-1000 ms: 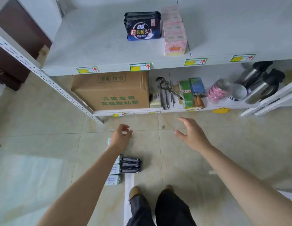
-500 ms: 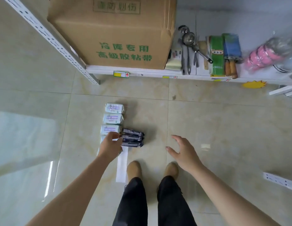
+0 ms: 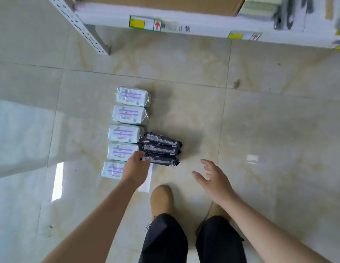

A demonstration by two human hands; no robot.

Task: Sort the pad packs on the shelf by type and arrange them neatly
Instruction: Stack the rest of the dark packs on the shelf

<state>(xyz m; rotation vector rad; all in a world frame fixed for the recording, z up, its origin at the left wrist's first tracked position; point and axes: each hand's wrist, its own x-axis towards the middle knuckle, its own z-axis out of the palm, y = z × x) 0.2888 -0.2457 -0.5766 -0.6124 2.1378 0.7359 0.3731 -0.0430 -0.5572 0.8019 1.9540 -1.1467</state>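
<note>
my left hand (image 3: 136, 167) over white packs (image 3: 130, 114), dark packs (image 3: 161, 149), grip unclear | my right hand (image 3: 214, 179) spread wide | pack print unreadable | upper-frame shelf tag (image 3: 145, 23): red arrow | tile floor (image 3: 260, 120)

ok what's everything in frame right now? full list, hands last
light pad packs: five, pale green with purple band, one column on the floor
dark pad packs: three, black-purple, side by side against the column's right, near end
paper strip: one, white, flat on the floor below the dark packs
floor tiles: beige, glossy
shelf: one, white, top of frame
shelf upright: one, grey, perforated, top left
cardboard box: one, brown, on the shelf
price labels: two in full view, yellow-white with red arrow, on the shelf edge
shoes: two, tan
trousers: black
left hand: over the column's near end, fingertips at the packs, grip unclear
right hand: open, fingers spread, above bare floor
</note>
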